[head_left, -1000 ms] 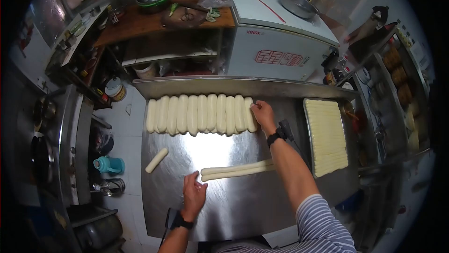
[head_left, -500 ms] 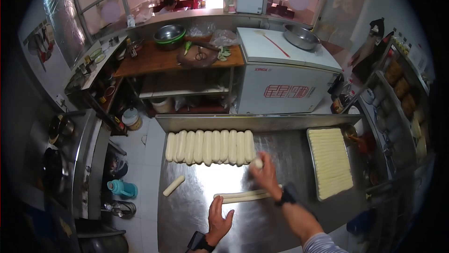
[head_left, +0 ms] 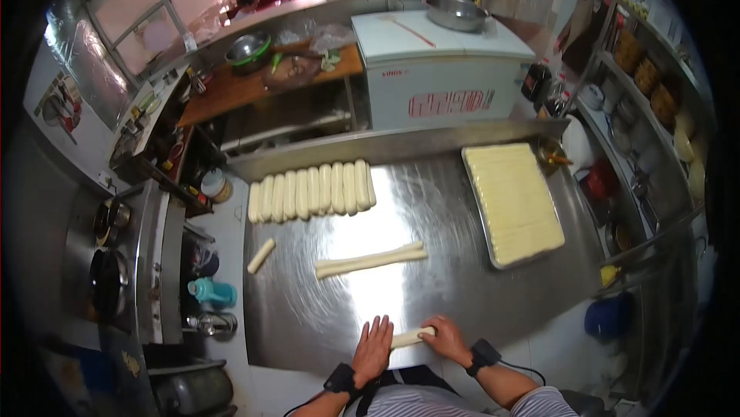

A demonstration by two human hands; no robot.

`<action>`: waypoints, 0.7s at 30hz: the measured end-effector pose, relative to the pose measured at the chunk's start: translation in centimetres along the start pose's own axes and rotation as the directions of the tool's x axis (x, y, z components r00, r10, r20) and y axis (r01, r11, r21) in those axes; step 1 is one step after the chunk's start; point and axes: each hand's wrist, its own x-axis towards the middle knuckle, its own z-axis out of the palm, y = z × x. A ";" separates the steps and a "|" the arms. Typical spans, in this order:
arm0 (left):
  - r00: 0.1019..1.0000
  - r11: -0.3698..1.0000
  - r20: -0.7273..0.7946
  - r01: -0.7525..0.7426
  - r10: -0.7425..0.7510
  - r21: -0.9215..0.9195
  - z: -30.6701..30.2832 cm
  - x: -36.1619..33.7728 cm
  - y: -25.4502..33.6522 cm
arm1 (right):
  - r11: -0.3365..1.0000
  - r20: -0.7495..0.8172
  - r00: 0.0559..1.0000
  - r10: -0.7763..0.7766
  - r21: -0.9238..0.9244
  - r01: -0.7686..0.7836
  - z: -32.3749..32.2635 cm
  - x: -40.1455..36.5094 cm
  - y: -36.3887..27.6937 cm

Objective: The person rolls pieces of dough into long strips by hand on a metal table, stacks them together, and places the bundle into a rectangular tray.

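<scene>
A short pale dough roll (head_left: 410,337) lies crosswise at the near edge of the steel table. My left hand (head_left: 373,349) rests flat with fingers stretched out, touching its left end. Curled around the right end of that roll are the fingers of my right hand (head_left: 445,339). Farther in, two long dough strips (head_left: 370,260) lie side by side. A row of thick dough rolls (head_left: 312,191) sits packed together at the back left. One small dough piece (head_left: 261,256) lies alone on the left.
A metal tray (head_left: 494,261) on the right holds closely laid dough strips (head_left: 512,197). Beyond the steel table (head_left: 447,286) stand a white chest freezer (head_left: 447,85) and a wooden counter (head_left: 270,97). A shelf rack is at right; a teal thermos (head_left: 212,291) stands at left.
My right hand has carried a dough roll from beside the row to the near table edge. My left hand has left the long strips and joined it. The camera view has shifted.
</scene>
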 end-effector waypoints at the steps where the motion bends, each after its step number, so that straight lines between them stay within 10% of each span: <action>1: 0.999 0.999 -0.023 0.028 -0.028 -0.022 0.1 -0.1 0.3 | 1.000 0.017 1.000 0.016 0.010 -0.016 -0.3 -0.6 -0.8; 3: 0.993 0.993 -0.025 0.115 -0.116 -0.011 -0.6 -0.6 1.2 | 0.937 -0.147 0.944 -0.294 -0.239 0.254 -0.9 -0.9 -3.0; 5: 0.987 0.986 -0.121 0.093 -0.110 -0.138 -0.6 -1.5 3.5 | 0.951 -0.048 0.974 -0.219 -0.232 0.202 -0.4 -1.6 -4.2; 7: 0.965 0.943 -0.252 -0.017 -0.071 -0.333 0.6 -1.3 5.5 | 0.780 0.202 0.870 -0.451 -0.385 0.493 1.9 -2.8 -3.3; 13: 0.972 0.975 -0.189 0.169 -0.141 0.143 2.3 5.9 1.4 | 0.676 0.313 0.857 -0.409 -0.527 0.515 3.8 5.9 -1.9; 21: 0.993 0.994 0.038 0.109 -0.109 -0.003 3.5 -5.2 3.6 | 0.665 0.435 0.846 -0.308 -0.538 0.519 1.0 -4.0 -2.3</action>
